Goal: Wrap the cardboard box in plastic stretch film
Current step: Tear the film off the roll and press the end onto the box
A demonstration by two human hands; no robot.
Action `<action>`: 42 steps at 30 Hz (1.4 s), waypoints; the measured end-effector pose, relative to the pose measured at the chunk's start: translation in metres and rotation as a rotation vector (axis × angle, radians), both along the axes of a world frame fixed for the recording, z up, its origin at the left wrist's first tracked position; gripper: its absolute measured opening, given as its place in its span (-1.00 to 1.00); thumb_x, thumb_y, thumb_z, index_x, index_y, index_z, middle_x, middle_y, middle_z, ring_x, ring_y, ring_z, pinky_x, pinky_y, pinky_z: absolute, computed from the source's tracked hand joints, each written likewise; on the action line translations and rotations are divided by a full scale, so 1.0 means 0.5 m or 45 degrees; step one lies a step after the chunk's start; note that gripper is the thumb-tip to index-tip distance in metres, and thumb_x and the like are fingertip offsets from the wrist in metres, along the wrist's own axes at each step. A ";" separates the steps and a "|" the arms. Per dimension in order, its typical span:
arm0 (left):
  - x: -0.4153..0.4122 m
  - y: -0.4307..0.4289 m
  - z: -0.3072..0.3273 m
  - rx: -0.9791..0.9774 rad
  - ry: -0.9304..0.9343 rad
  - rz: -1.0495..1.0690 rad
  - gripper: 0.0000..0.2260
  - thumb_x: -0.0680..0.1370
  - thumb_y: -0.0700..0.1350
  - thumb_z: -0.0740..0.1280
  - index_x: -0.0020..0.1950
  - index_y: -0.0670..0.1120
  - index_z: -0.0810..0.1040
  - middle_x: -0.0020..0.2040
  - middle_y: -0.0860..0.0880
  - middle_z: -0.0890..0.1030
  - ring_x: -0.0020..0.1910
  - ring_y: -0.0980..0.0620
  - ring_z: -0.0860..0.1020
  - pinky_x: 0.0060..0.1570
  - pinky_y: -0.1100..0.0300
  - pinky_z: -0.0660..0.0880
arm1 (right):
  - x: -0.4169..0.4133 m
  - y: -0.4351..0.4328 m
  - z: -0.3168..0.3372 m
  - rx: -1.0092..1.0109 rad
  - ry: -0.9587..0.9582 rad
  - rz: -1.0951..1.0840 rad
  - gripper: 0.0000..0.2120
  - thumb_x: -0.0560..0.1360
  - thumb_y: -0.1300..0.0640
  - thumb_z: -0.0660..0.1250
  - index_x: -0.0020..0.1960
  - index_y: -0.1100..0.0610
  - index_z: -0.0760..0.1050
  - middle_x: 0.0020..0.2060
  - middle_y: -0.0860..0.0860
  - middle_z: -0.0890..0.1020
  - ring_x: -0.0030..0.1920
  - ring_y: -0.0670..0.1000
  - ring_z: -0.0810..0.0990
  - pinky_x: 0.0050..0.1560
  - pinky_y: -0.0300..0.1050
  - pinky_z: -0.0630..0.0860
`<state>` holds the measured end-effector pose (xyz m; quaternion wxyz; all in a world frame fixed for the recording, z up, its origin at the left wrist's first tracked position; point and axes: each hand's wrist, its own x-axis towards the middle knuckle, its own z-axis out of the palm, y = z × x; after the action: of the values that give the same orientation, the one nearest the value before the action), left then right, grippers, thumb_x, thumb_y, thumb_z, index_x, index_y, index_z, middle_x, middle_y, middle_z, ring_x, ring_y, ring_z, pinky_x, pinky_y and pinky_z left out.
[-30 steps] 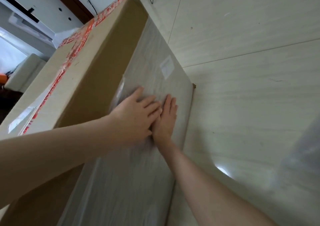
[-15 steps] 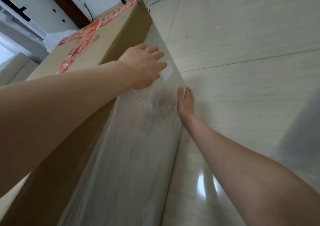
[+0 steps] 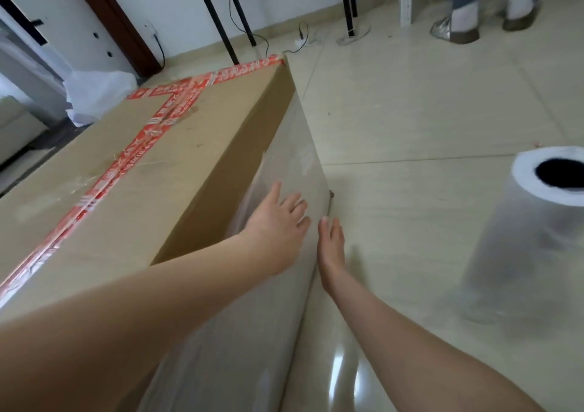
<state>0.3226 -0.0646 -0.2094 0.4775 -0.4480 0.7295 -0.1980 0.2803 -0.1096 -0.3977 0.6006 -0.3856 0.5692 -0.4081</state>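
Cardboard box [image 3: 151, 171] stood on tiled floor [image 3: 426, 111], top seams sealed with red printed tape [image 3: 126, 158]. Clear stretch film [image 3: 284, 165] covered lower part of long side face; upper strip was bare cardboard. Left hand [image 3: 278, 218] lay flat on film, fingers straight, spread. Right hand [image 3: 330, 247] lay just beside it, fingers straight, at box bottom edge. Film roll [image 3: 521, 237] stood upright on floor, well apart to right. White bag [image 3: 98, 92] lay behind box.

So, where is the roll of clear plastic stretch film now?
In the head view, the roll of clear stretch film stands upright on the tiled floor at the right edge, apart from the brown cardboard box, to the right of the right hand.
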 end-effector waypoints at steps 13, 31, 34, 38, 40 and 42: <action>0.045 -0.033 0.044 0.099 -0.313 0.002 -0.46 0.63 0.16 -0.07 0.56 -0.04 -0.06 0.57 -0.12 -0.14 0.54 -0.13 -0.16 0.42 -0.17 -0.31 | 0.099 -0.009 -0.055 0.153 -0.130 0.134 -0.40 0.63 -0.11 0.00 0.54 0.18 -0.01 0.54 0.15 0.03 0.53 0.09 -0.02 0.46 -0.13 -0.11; 0.006 -0.076 0.000 0.183 -0.216 -0.115 -0.42 0.63 0.12 -0.07 0.54 -0.18 -0.11 0.56 -0.16 -0.10 0.54 -0.15 -0.17 0.39 -0.23 -0.32 | 0.084 -0.021 0.024 -0.173 -0.133 -0.003 -0.49 0.65 0.06 0.05 0.52 0.22 0.04 0.53 0.13 0.05 0.54 0.07 -0.04 0.51 -0.13 -0.15; 0.038 -0.059 -0.004 0.231 -0.297 -0.024 -0.39 0.63 0.15 -0.10 0.54 -0.19 -0.17 0.56 -0.16 -0.15 0.53 -0.15 -0.17 0.39 -0.22 -0.33 | 0.100 -0.017 0.038 -0.241 -0.043 0.090 -0.48 0.65 0.05 0.04 0.53 0.18 -0.01 0.54 0.13 0.01 0.54 0.10 -0.09 0.48 -0.11 -0.20; 0.047 -0.105 0.012 0.190 -0.330 -0.086 -0.45 0.63 0.15 -0.09 0.56 -0.07 -0.06 0.57 -0.10 -0.06 0.54 -0.12 -0.09 0.42 -0.19 -0.25 | 0.093 -0.096 0.049 -0.063 -0.018 0.153 -0.43 0.63 -0.12 -0.02 0.56 0.04 -0.09 0.55 0.10 -0.07 0.54 0.13 -0.10 0.47 0.08 -0.10; 0.040 -0.155 0.033 0.062 -0.321 -0.086 -0.46 0.62 0.18 -0.10 0.55 0.00 -0.03 0.57 -0.07 -0.05 0.54 -0.09 -0.08 0.43 -0.16 -0.22 | 0.080 -0.136 0.051 -0.039 -0.001 0.187 -0.43 0.63 -0.15 -0.05 0.56 0.02 -0.10 0.55 0.10 -0.07 0.53 0.16 -0.09 0.46 0.15 -0.07; 0.027 -0.202 0.061 -0.089 -0.263 -0.059 -0.47 0.61 0.20 -0.11 0.55 0.05 0.00 0.57 -0.05 -0.04 0.54 -0.07 -0.07 0.45 -0.13 -0.20 | 0.060 -0.169 0.048 0.012 0.055 0.175 -0.42 0.62 -0.18 -0.07 0.56 0.01 -0.09 0.55 0.11 -0.05 0.53 0.16 -0.06 0.48 0.14 -0.07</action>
<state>0.3359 -0.1658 -0.1791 0.5294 -0.4247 0.6792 -0.2794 0.3104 -0.1940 -0.3738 0.6167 -0.4298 0.5560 -0.3547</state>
